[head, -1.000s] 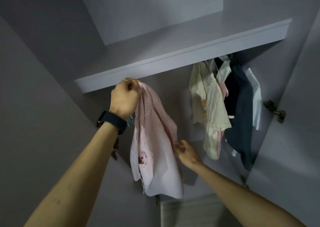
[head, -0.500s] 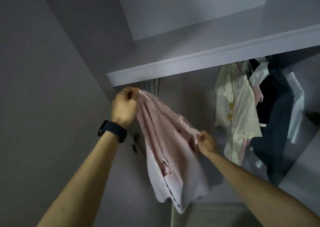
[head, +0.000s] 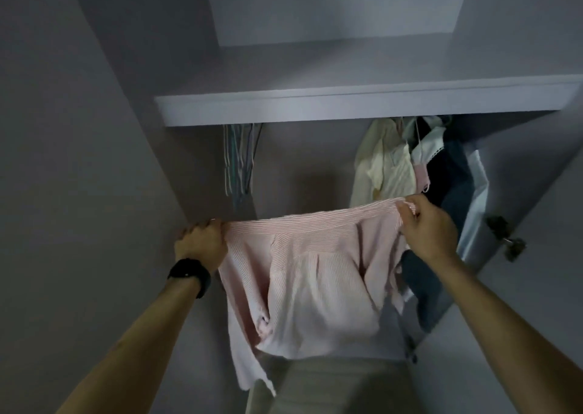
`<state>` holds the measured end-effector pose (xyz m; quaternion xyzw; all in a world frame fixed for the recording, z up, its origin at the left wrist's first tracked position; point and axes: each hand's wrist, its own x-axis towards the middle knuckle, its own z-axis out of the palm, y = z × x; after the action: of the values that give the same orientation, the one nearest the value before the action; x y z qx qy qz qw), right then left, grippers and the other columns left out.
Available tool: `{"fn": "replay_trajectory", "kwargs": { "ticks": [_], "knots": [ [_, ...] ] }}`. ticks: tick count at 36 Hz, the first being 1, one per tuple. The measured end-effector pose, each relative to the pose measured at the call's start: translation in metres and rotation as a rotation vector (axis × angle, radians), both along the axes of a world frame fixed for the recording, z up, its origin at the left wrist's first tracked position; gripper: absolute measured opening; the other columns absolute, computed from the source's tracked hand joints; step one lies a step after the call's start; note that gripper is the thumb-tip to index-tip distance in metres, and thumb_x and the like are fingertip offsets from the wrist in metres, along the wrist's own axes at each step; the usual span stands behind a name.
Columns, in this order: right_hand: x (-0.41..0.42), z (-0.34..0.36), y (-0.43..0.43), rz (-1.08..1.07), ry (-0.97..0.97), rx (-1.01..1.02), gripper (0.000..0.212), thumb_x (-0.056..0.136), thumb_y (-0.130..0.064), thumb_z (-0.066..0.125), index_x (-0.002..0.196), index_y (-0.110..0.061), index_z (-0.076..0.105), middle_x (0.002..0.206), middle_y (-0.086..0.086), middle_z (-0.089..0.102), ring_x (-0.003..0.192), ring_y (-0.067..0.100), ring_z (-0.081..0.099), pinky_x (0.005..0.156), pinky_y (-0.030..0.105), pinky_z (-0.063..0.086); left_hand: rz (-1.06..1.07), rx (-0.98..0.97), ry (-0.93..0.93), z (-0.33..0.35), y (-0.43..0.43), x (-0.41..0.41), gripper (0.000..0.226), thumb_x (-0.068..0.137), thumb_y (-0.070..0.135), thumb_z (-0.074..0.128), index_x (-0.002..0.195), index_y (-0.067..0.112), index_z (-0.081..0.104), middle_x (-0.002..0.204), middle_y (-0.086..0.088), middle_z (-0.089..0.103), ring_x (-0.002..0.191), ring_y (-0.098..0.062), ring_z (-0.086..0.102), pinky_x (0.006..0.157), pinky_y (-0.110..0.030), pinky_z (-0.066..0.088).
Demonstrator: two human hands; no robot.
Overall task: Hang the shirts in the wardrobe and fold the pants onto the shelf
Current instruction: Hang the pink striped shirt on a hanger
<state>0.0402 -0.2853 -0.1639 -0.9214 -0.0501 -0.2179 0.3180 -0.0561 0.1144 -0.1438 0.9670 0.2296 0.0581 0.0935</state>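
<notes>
A pink striped shirt (head: 315,275) is stretched out between my two hands in front of the open wardrobe. My left hand (head: 202,243), with a black watch on its wrist, grips the shirt's left shoulder edge. Its right shoulder edge is pinched by my right hand (head: 429,227), which is a little higher. The body of the shirt hangs down loose between my forearms. The wardrobe shelf (head: 362,107) runs across above the hands. I cannot see a hanger in the shirt.
Several bare hangers (head: 239,158) hang under the shelf at the left. Cream, white, pink and dark blue garments (head: 410,167) hang at the right. A door hinge (head: 504,237) sticks out on the open right door. A pale surface (head: 331,385) lies below.
My right hand has moved up and to the right along the shirt, spreading it wide. The left hand has dropped lower below the shelf. The view has swung to the left.
</notes>
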Motion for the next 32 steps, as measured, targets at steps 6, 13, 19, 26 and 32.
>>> {"fn": "replay_trajectory", "kwargs": {
  "ticks": [6,13,19,26,32],
  "knots": [
    [-0.01,0.004,0.007,0.101,0.24,-0.106,0.021,0.104,-0.037,0.051,0.109,-0.019,0.059,0.083,0.007,0.067,0.074,0.031,0.06,0.06,0.036,0.043,0.054,-0.507,-0.136,0.001,-0.02,0.017,0.036,0.101,0.034,0.043,0.084,0.009,0.063,0.092,-0.013,0.067,0.084,-0.034,0.061,0.076,-0.035,0.044],
    [-0.029,0.029,0.045,0.406,0.126,0.006,0.013,0.102,-0.023,0.058,0.11,-0.017,0.067,0.07,-0.037,0.059,0.065,-0.01,0.057,0.062,0.008,0.037,-0.268,-0.792,-0.384,0.012,-0.071,0.028,0.013,0.099,0.026,0.061,0.093,0.019,0.071,0.092,0.002,0.071,0.089,-0.017,0.064,0.077,-0.028,0.046],
    [-0.027,0.058,0.081,0.567,0.207,0.088,0.011,0.1,-0.04,0.06,0.106,-0.035,0.068,0.082,-0.02,0.068,0.071,0.002,0.062,0.066,0.018,0.046,-0.46,-0.898,-0.402,0.029,-0.092,0.032,0.011,0.097,0.022,0.066,0.096,0.02,0.076,0.088,0.01,0.074,0.079,-0.003,0.066,0.081,-0.023,0.053],
    [-0.023,0.07,0.115,0.667,0.225,0.12,0.01,0.099,-0.033,0.064,0.105,-0.035,0.071,0.088,-0.019,0.071,0.077,-0.001,0.064,0.071,0.013,0.045,-0.508,-0.855,-0.302,0.04,-0.088,0.025,0.016,0.099,0.027,0.062,0.107,0.019,0.074,0.096,0.01,0.075,0.088,-0.002,0.068,0.075,-0.011,0.05],
    [-0.027,0.065,0.138,0.709,0.259,0.223,0.009,0.098,-0.028,0.066,0.099,-0.032,0.074,0.092,-0.015,0.074,0.089,0.003,0.069,0.081,0.017,0.049,-0.485,-0.823,-0.273,0.043,-0.067,0.011,0.018,0.092,0.032,0.069,0.107,0.024,0.074,0.089,0.014,0.074,0.08,0.007,0.065,0.07,-0.009,0.046]
  ]
}}
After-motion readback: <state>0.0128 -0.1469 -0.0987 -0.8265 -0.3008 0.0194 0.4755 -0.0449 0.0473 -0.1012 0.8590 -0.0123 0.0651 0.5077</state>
